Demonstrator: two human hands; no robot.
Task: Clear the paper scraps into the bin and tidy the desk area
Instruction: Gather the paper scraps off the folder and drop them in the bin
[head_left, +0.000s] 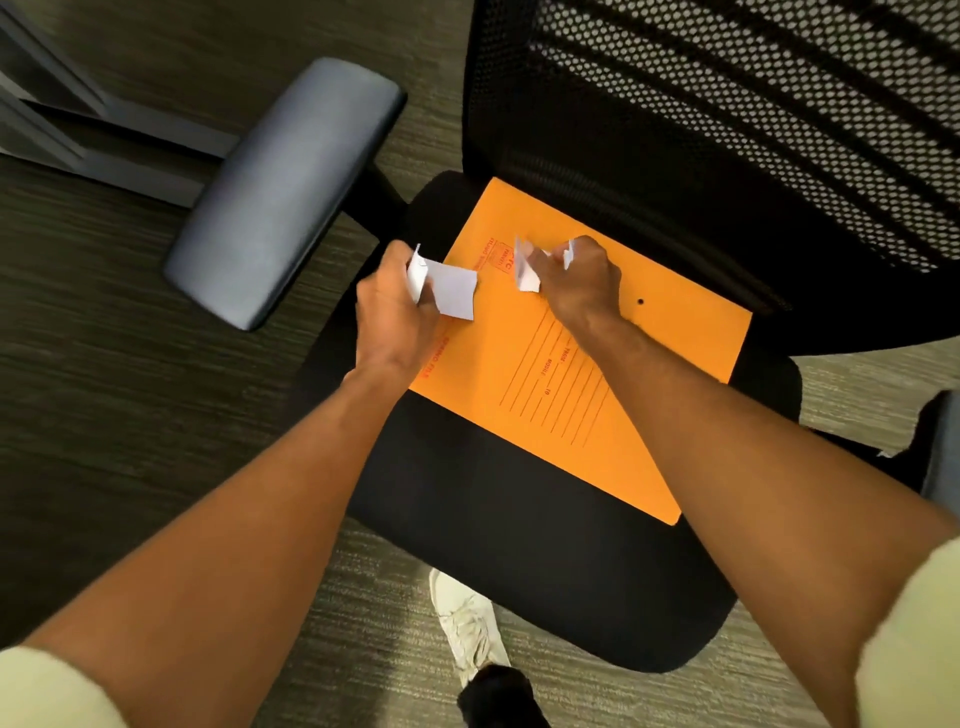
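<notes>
An orange file folder (587, 374) lies flat on the black seat (545, 571) of an office chair. Above the folder's far left corner, my left hand (392, 312) is closed around white paper scraps (452, 288); one flat piece sticks out to the right. My right hand (579, 283) hovers over the folder's far end, fingers closed on more crumpled white scraps (530, 267). The two hands are a short way apart. No bin is in view.
The chair's black mesh backrest (727, 130) rises at the far right. Its grey padded armrest (285, 192) juts out on the left, a second armrest (943, 447) at the right edge. My white shoe (467, 623) stands on the carpet below the seat. Desk legs (78, 135) stand at the far left.
</notes>
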